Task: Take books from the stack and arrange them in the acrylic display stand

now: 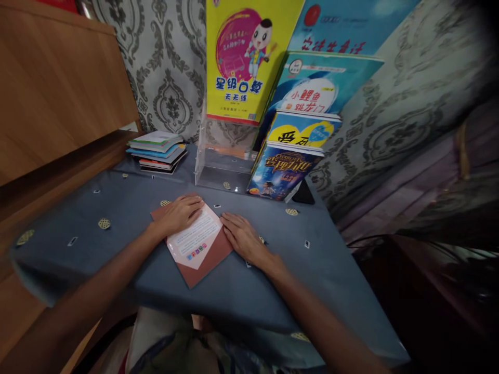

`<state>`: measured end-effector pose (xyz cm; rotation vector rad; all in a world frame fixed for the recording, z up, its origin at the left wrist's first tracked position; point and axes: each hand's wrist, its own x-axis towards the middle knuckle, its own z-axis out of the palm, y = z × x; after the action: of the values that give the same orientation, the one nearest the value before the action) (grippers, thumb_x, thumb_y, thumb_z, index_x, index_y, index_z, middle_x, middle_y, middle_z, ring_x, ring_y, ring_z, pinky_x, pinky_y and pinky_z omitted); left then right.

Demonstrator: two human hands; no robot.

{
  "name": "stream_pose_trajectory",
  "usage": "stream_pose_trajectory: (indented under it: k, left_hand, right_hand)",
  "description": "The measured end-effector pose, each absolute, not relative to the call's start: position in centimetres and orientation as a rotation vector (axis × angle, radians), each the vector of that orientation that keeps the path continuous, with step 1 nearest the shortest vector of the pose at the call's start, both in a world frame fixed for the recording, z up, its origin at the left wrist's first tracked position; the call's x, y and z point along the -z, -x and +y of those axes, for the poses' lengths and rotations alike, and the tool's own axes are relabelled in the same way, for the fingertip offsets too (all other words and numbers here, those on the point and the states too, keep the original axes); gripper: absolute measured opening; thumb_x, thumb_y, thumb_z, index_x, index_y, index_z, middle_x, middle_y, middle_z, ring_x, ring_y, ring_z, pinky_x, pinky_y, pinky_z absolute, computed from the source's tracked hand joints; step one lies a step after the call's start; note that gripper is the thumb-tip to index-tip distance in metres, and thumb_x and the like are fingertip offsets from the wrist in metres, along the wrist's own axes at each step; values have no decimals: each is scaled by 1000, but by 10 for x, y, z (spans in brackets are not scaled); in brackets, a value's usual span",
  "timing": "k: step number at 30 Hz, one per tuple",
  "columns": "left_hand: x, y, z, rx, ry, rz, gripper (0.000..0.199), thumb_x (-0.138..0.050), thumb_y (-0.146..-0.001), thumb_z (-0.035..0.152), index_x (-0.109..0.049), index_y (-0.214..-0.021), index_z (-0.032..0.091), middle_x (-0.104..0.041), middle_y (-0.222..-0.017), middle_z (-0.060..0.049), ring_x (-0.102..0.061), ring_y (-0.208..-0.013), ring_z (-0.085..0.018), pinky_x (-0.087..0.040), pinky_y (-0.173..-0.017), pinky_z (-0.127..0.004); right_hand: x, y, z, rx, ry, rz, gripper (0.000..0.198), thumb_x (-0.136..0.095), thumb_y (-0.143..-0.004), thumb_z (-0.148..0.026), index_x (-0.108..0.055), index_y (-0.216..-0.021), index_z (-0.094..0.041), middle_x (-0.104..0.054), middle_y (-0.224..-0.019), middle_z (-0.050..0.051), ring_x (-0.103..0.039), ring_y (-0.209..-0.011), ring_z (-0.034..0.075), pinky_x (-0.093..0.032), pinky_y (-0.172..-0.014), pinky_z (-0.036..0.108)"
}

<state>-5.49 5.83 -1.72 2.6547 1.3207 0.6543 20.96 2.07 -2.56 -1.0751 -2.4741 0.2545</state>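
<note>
A thin book [198,254] with a brownish-red and pale pink cover lies closed and tilted on the blue-grey tablecloth. Small print fills the pale part of its cover, with a line of coloured characters below. My left hand [181,214] rests flat over the book's upper left part, fingers stretched out toward its top corner. Against the right edge of the book lies my right hand [244,239], palm down and fingers extended. Neither hand grips anything.
A clear acrylic book stand [218,179] at the back holds a yellow workbook [234,104] and several books, a dark blue one [283,174] foremost. A stack of books [158,148] sits back left. A dark phone-like object [304,193] lies behind the stand's right side.
</note>
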Motion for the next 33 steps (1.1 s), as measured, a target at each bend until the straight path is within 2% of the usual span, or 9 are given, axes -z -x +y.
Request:
stream_pose_trajectory:
  k: [8,13,17,21,25,30,33]
  left_hand:
    - [18,30,27,-594,-2748,1110,41,-41,-102,37,-61,-136,22,-59,-143,-11,-52,-135,-27,-35,-115,-48]
    - [18,19,13,-584,-2743,1062,44,-39,-103,37,-55,-143,22,-58,-145,-11,-47,-139,-27,-32,-117,-51]
    - [16,11,6,-533,-2731,1008,45,-37,-102,23,-54,-143,26,-58,-146,-8,-47,-140,-26,-30,-117,-53]
    - [15,2,0,-444,-2714,941,60,-37,-89,5,-53,-143,25,-54,-149,-6,-43,-143,-23,-28,-118,-55]
    - [13,-5,-5,-404,-2700,956,71,-38,-82,-1,-52,-144,31,-52,-151,-3,-40,-145,-24,-20,-120,-58]
    - [9,-10,-8,-303,-2734,970,71,-37,-84,-3,-53,-143,33,-49,-154,-5,-35,-147,-25,-22,-118,-61]
    - [8,-11,-11,-325,-2779,989,62,-37,-91,0,-55,-141,32,-48,-153,-6,-36,-147,-27,-25,-117,-61]
  right_hand:
    - [25,-210,20,-316,1076,-2434,42,-39,-101,-24,-60,-137,-18,-60,-143,14,-53,-135,25,-40,-115,51]
    - [26,-217,25,-431,1067,-2292,42,-40,-98,-20,-63,-134,-17,-66,-134,13,-59,-127,25,-45,-109,48]
    - [25,-225,28,-468,1178,-2156,40,-41,-97,-18,-66,-128,-20,-72,-124,10,-65,-116,23,-50,-102,43]
    - [23,-228,28,-481,1206,-2122,39,-42,-96,-17,-69,-125,-19,-73,-121,9,-66,-113,23,-50,-101,41]
    - [21,-227,27,-492,1195,-2141,38,-43,-97,-17,-69,-125,-21,-73,-122,8,-65,-114,23,-50,-101,40]
    - [19,-227,26,-479,1196,-2158,37,-43,-98,-15,-68,-125,-19,-73,-121,9,-65,-113,22,-49,-101,38]
    - [19,-227,25,-458,1175,-2178,36,-43,-98,-15,-68,-124,-15,-73,-118,11,-65,-112,23,-49,-100,39]
